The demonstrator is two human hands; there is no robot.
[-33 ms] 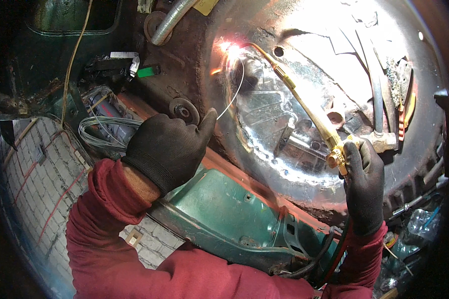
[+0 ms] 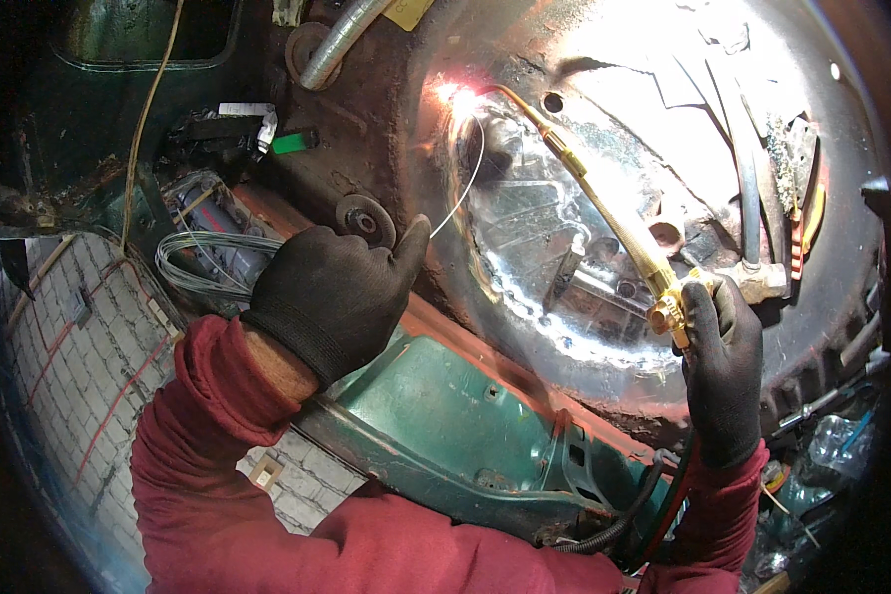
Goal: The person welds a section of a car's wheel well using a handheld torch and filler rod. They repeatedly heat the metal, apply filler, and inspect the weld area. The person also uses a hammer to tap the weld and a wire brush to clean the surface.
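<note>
Everything we can make out sits where it sat in the earlier frame; we find no visible shift in hands, tool or wire. Our left hand (image 2: pixel 332 297), in a black glove, is closed, with the index finger and thumb side pinching a thin pale wire (image 2: pixel 484 148) that curves up toward a bright pinkish glow (image 2: pixel 458 97) at the upper left edge of a round metal well (image 2: pixel 564 374). Our right hand (image 2: pixel 725 371), gloved alike, is wrapped around the lower end of a brass torch (image 2: pixel 614 218), fingers by its valve knob; the torch slants up and left across the well, its bent tip just beside the glow. A ragged line of bright metal runs along the well's lower left side.

For labels, we see a yellow tag (image 2: pixel 406 12) cut off by the top edge, near a silvery pipe (image 2: pixel 342 45); its dark marks are too small for us to read. A pale little plate (image 2: pixel 265 472) lies against the whitish brickwork (image 2: pixel 99 366), its markings unclear too. A coil of wire (image 2: pixel 193 265) is just beside our left wrist; whether the held wire joins it, we cannot tell. Near our right hand lies a hammer (image 2: pixel 757 282), with an orange-handled tool (image 2: pixel 814 218) beyond it, and a green panel (image 2: pixel 445 406) spans below the well.
</note>
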